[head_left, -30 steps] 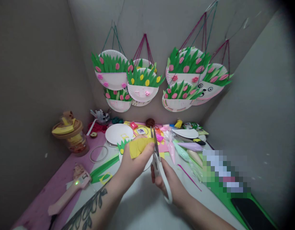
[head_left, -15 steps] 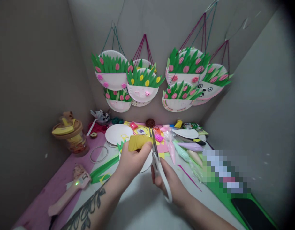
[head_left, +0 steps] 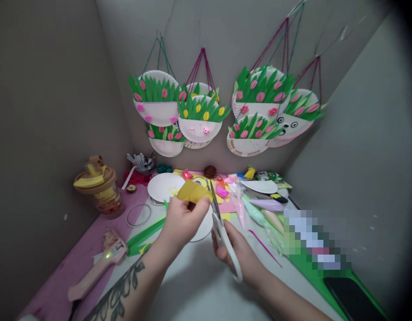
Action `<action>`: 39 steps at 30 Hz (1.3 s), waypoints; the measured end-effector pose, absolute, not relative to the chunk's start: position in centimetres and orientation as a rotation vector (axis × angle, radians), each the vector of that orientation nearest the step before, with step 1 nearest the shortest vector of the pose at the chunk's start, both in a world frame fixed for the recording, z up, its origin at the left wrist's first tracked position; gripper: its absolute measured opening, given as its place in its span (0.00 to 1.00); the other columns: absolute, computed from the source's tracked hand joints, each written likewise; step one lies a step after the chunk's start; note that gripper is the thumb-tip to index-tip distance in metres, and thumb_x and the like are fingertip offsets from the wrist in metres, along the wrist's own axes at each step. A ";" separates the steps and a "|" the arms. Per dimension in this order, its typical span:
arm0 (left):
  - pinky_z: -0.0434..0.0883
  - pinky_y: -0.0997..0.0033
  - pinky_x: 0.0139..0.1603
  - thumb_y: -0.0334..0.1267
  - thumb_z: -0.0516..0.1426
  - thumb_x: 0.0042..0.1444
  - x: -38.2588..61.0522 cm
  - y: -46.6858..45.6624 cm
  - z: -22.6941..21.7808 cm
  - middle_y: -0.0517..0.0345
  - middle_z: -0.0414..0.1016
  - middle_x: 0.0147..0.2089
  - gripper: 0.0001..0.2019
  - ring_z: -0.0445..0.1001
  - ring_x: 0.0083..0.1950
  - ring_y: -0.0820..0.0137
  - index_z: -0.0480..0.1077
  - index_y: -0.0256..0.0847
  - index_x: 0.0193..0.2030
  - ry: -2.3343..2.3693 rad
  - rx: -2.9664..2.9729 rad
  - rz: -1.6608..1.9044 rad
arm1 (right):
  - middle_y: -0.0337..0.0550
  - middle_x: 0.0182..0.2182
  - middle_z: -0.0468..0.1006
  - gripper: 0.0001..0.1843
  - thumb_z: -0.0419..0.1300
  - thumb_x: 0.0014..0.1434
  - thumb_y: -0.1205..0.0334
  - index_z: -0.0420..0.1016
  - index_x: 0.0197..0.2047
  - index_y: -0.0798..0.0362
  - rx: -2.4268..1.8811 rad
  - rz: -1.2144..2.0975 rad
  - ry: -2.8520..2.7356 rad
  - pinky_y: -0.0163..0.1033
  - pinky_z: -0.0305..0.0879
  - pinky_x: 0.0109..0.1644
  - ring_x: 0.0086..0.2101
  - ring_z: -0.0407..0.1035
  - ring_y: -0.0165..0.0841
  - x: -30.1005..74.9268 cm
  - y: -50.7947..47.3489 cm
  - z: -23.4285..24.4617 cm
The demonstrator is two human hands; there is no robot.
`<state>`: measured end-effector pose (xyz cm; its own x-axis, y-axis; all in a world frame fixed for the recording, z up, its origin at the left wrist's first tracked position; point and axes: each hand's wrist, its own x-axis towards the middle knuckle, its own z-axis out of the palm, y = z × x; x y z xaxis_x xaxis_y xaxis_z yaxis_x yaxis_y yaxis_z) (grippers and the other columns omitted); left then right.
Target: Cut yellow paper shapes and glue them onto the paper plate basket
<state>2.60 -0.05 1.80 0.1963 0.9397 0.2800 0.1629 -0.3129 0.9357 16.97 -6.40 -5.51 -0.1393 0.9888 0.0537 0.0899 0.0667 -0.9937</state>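
Between the thumb and fingers of my left hand (head_left: 184, 223) is a piece of yellow paper (head_left: 192, 191), folded or curved, its right edge close to the scissor blades. My right hand (head_left: 241, 252) is closed around the handles of a pair of white-handled scissors (head_left: 222, 234), blades pointing up and slightly parted. Whether the blades touch the paper I cannot tell. Partly hidden behind my left hand lies a white paper plate (head_left: 202, 229). Green paper strips (head_left: 146, 236) lie left of that hand, with a yellow paper scrap (head_left: 146, 248) near my forearm.
A pink glue gun (head_left: 97, 269) with a lit green light lies at the left, below a lidded cup (head_left: 100, 191). Piping bags (head_left: 266, 204) and a dark phone (head_left: 353, 298) lie at the right. Decorated paper-plate baskets (head_left: 199, 127) hang on the back wall.
The yellow paper has turned and shifted slightly left and up in my left hand, now showing a flatter face. The scissor blades look a little wider apart. My right hand has barely moved.
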 end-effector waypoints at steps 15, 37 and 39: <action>0.60 0.76 0.27 0.42 0.54 0.52 2.5 -0.1 2.0 0.65 0.62 0.22 0.11 0.61 0.25 0.76 0.63 0.39 0.23 1.044 1.677 1.138 | 0.36 0.24 0.64 0.37 0.58 0.39 0.24 0.60 0.31 0.51 -1.157 1.207 -1.429 0.33 0.54 0.26 0.25 0.56 0.28 17.1 -6.3 -5.6; 0.58 0.76 0.27 0.43 0.54 0.54 2.2 0.6 1.3 0.63 0.62 0.24 0.11 0.60 0.27 0.75 0.65 0.38 0.27 0.995 1.699 1.160 | 0.35 0.25 0.64 0.36 0.60 0.39 0.26 0.60 0.31 0.52 -1.185 1.229 -1.424 0.33 0.54 0.26 0.25 0.56 0.27 17.3 -6.2 -5.4; 0.58 0.76 0.26 0.43 0.54 0.54 2.2 0.7 1.1 0.63 0.62 0.24 0.11 0.60 0.26 0.75 0.65 0.38 0.26 0.980 1.692 1.185 | 0.35 0.25 0.64 0.37 0.60 0.39 0.25 0.60 0.32 0.52 -1.173 1.239 -1.419 0.33 0.53 0.26 0.25 0.56 0.27 17.3 -6.2 -5.5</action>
<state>2.18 0.73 1.13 0.2509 0.9166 0.3112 0.1344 -0.3513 0.9265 17.30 -6.18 -5.47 -0.1559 0.9871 0.0361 0.0973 0.0517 -0.9939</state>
